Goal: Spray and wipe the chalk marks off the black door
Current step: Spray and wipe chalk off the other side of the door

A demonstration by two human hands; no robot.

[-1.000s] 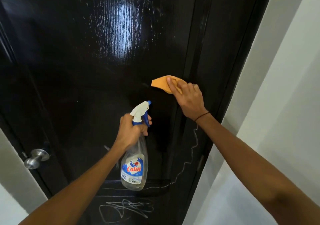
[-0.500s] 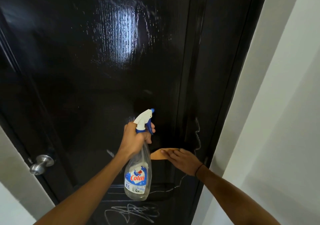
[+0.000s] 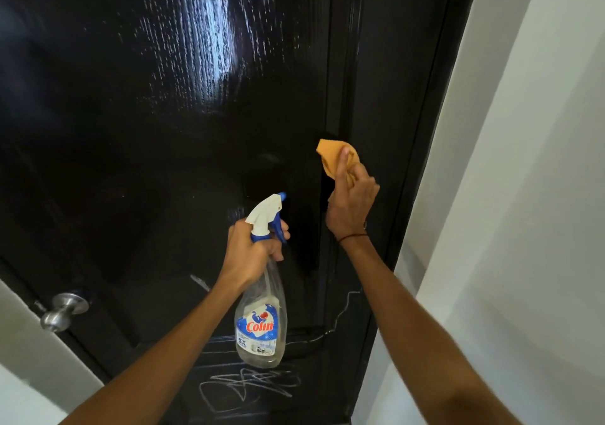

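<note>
The black door (image 3: 163, 130) fills the view, its upper panel wet and shiny. White chalk scribbles (image 3: 248, 388) sit low on the door, and a thin chalk line (image 3: 343, 310) runs down near its right edge. My left hand (image 3: 248, 251) grips the neck of a clear spray bottle (image 3: 262, 329) with a white and blue trigger, nozzle facing the door. My right hand (image 3: 350, 202) holds an orange cloth (image 3: 332, 156) against the door's right stile, thumb on the cloth.
A silver round door knob (image 3: 62, 310) sticks out at the lower left edge of the door. A white wall (image 3: 523, 195) stands close on the right, beside the dark door frame (image 3: 425, 130).
My right hand swept the cloth down the door's right side half a second ago and has come back up to mid height. The bottle stayed in my left hand, barely shifting.
</note>
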